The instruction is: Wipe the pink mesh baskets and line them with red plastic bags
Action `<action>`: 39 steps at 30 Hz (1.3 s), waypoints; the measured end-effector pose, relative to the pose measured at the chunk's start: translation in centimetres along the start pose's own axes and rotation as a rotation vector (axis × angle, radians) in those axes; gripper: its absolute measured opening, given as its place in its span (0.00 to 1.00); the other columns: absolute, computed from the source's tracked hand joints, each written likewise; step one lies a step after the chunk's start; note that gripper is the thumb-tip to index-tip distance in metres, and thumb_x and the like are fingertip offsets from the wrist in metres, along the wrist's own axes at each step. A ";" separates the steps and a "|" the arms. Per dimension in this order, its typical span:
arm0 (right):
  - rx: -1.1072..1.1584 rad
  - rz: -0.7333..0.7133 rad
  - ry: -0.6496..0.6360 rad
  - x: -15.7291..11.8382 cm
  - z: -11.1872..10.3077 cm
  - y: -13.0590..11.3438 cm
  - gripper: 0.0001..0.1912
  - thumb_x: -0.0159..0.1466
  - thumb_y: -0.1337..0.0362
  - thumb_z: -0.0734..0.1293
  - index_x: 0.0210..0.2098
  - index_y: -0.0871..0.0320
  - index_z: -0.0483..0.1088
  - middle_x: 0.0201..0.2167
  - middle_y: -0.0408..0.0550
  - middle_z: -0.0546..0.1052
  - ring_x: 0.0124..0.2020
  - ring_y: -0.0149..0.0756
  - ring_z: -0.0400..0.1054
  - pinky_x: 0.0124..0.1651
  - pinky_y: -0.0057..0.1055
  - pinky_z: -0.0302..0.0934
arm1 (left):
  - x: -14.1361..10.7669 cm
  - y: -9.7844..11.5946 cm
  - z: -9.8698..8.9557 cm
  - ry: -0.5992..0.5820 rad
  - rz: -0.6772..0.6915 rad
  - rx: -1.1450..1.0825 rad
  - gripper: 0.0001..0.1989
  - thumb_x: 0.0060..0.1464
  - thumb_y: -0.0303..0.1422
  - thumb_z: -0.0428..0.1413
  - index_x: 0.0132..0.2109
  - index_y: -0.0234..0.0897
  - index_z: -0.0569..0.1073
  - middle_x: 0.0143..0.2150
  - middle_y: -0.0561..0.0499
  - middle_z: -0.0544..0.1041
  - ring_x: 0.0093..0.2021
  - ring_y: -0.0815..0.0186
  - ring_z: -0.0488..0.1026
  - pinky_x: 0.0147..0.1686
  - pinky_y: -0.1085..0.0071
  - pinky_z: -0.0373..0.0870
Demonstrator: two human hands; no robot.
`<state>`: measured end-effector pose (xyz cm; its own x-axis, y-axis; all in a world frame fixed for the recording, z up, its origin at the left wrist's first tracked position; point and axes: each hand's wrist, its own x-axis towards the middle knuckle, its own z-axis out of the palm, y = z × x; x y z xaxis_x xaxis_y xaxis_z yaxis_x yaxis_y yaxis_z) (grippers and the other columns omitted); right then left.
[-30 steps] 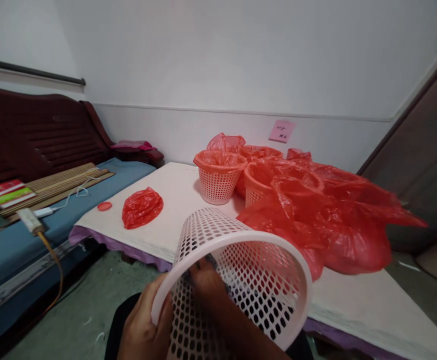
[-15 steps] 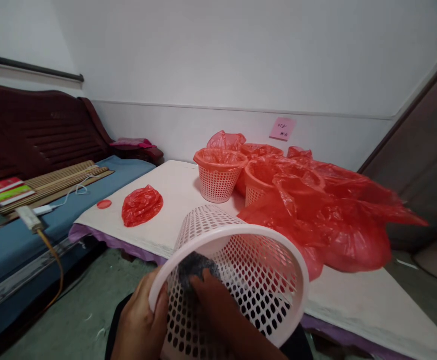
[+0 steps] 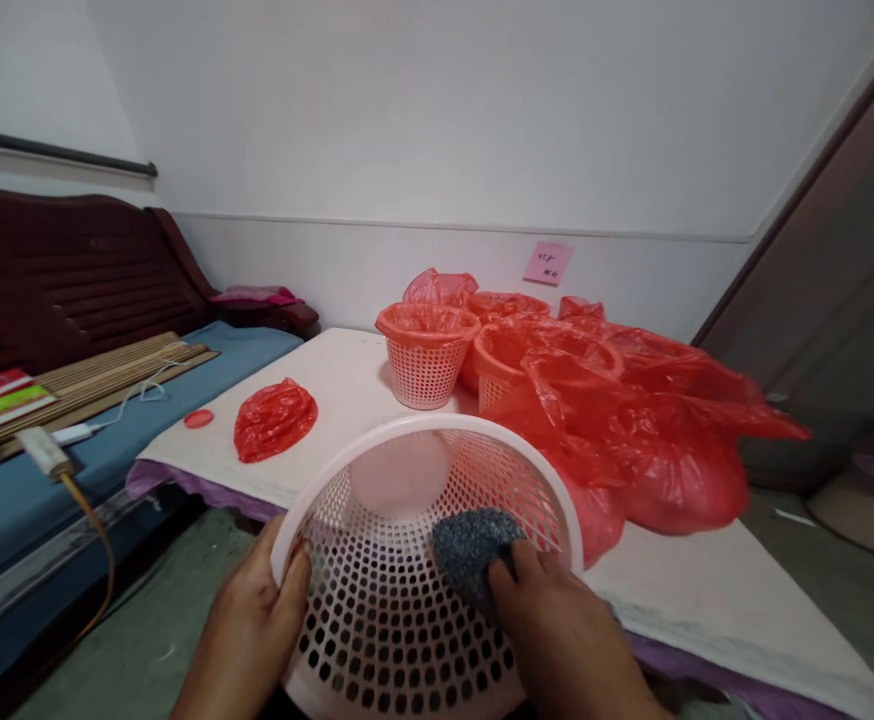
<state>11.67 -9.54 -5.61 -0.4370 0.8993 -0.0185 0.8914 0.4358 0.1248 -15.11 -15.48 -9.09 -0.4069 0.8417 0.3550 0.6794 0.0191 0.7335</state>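
Note:
A pale pink plastic basket (image 3: 407, 425) with a perforated wall is tilted so its mouth faces me. My left hand (image 3: 261, 605) is closed around the left side of its rim, thumb inside. Inside the mouth, toward the right wall, my right hand (image 3: 549, 610) grips a dark grey speckled cloth (image 3: 474, 550), which lies against the perforated side. The basket's solid round bottom shows at the far end. Its lower edge runs out of view.
On the white-covered table (image 3: 339, 375) are a crumpled red plastic bag (image 3: 276, 420), a small red disc (image 3: 198, 418), a pink basket lined with red plastic (image 3: 426, 375) and several more red-bagged baskets (image 3: 632, 430). A blue-cushioned wooden bench (image 3: 69, 270) stands left, with a power strip (image 3: 45, 452).
My right hand and the cloth have moved from the basket's left inner wall to the right side. The basket has turned, its mouth facing me more squarely.

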 end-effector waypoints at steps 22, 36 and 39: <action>0.866 0.126 0.415 1.1 4.1 3.6 0.22 0.56 0.69 0.58 0.49 0.55 0.71 0.40 0.50 0.72 0.44 0.41 0.69 0.48 0.38 0.64 | 0.0 0.8 -1.8 0.189 -0.319 -0.277 0.27 0.44 0.53 0.59 0.47 0.43 0.72 0.43 0.52 0.79 0.44 0.59 0.75 0.44 0.67 0.70; 1.519 0.124 0.041 0.1 11.6 -3.6 0.26 0.56 0.50 0.66 0.50 0.58 0.73 0.42 0.53 0.80 0.47 0.48 0.72 0.53 0.40 0.63 | -5.5 -2.2 6.2 0.106 -0.393 -0.403 0.26 0.47 0.46 0.58 0.50 0.36 0.70 0.46 0.43 0.80 0.48 0.54 0.76 0.43 0.64 0.74; 1.387 0.001 -0.154 -0.4 10.0 -3.0 0.25 0.54 0.53 0.67 0.50 0.55 0.73 0.41 0.50 0.80 0.45 0.48 0.73 0.51 0.41 0.63 | -4.8 -2.5 5.0 0.155 -0.365 -0.289 0.20 0.49 0.45 0.56 0.45 0.38 0.73 0.34 0.48 0.82 0.38 0.56 0.79 0.32 0.68 0.75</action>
<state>10.39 -10.81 -15.89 -0.4993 0.8554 -0.1377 0.3216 0.0354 -0.9462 -11.86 -16.91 -15.54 -0.6879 0.7173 0.1110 0.2872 0.1285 0.9492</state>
